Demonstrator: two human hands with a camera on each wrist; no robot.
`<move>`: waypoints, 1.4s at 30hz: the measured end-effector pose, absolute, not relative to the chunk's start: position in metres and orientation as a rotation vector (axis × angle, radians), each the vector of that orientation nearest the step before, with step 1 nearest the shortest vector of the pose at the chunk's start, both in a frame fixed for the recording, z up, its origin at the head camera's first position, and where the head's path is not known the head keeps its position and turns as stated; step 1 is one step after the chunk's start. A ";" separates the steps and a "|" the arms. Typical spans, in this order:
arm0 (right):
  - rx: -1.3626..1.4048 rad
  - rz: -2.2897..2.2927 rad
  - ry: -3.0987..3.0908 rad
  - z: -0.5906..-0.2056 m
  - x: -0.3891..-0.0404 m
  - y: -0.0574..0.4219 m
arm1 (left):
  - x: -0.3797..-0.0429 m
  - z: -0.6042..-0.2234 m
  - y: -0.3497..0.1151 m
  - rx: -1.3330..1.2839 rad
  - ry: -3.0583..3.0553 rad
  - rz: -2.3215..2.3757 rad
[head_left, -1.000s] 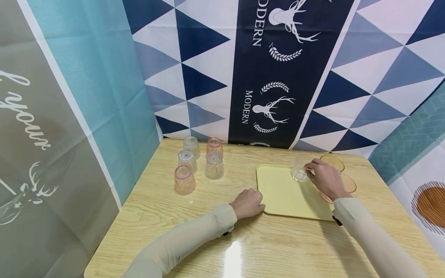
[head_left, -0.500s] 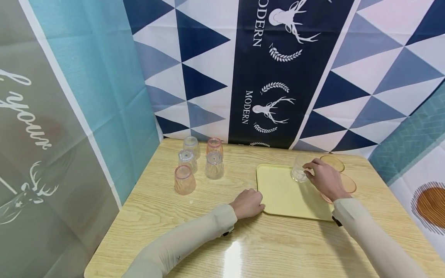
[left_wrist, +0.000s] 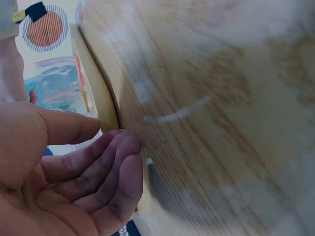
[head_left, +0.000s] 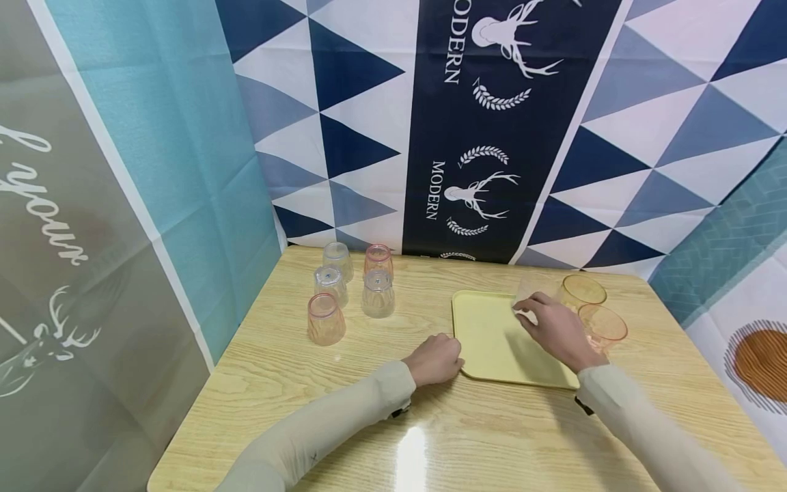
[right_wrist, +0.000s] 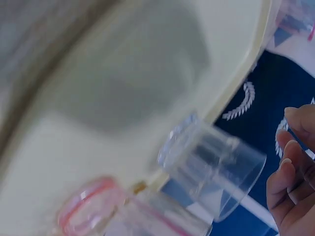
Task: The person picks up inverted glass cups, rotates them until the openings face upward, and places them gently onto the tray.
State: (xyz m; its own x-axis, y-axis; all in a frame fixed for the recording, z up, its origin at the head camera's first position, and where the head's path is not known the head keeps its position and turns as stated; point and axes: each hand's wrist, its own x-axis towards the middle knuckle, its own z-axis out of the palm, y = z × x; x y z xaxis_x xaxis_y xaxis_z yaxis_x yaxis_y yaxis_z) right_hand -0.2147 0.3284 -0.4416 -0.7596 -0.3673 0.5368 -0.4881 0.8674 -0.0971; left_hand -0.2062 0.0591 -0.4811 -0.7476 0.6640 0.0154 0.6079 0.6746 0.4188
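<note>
My left hand grips the near left corner of a pale yellow tray; in the left wrist view the thumb lies over the tray's edge with the fingers curled beneath. Over the tray's right half, my right hand holds nothing, its fingers loosely bent. A clear plastic cup stands upright near the tray's far edge, apart from the right fingertips. Beside it are a yellow cup and a pinkish-orange cup, mouths up, partly hidden by the right hand in the head view.
At the table's left, several cups stand upside down, among them a pink cup in front, a clear cup and another pink cup behind. A patterned cloth hangs along the back edge of the wooden table.
My right hand has let go of the clear cup and moved left and toward me, uncovering more of the yellow and pinkish-orange cups. The left hand keeps its grip on the tray.
</note>
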 end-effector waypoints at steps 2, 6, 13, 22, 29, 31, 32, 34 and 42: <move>0.647 0.333 -2.519 -0.446 -0.210 0.321 | -0.206 -0.481 0.058 1.044 2.739 0.616; 0.691 0.350 -2.516 -0.456 -0.202 0.307 | -0.206 -0.481 0.057 1.049 2.742 0.615; 0.749 0.366 -2.527 -0.467 -0.189 0.285 | -0.208 -0.480 0.055 1.054 2.739 0.594; 0.821 0.381 -2.549 -0.472 -0.171 0.259 | -0.212 -0.478 0.054 1.105 2.718 0.601; 0.824 0.392 -2.637 -0.479 -0.162 0.249 | -0.212 -0.478 0.053 1.118 2.731 0.583; 0.824 0.395 -2.661 -0.480 -0.160 0.248 | -0.212 -0.478 0.054 1.116 2.740 0.568; 0.828 0.397 -2.668 -0.480 -0.159 0.247 | -0.212 -0.478 0.054 1.118 2.746 0.560; 0.836 0.395 -2.672 -0.482 -0.158 0.247 | -0.212 -0.478 0.054 1.124 2.753 0.550; 0.868 0.387 -2.653 -0.485 -0.155 0.245 | -0.214 -0.480 0.050 1.194 2.759 0.576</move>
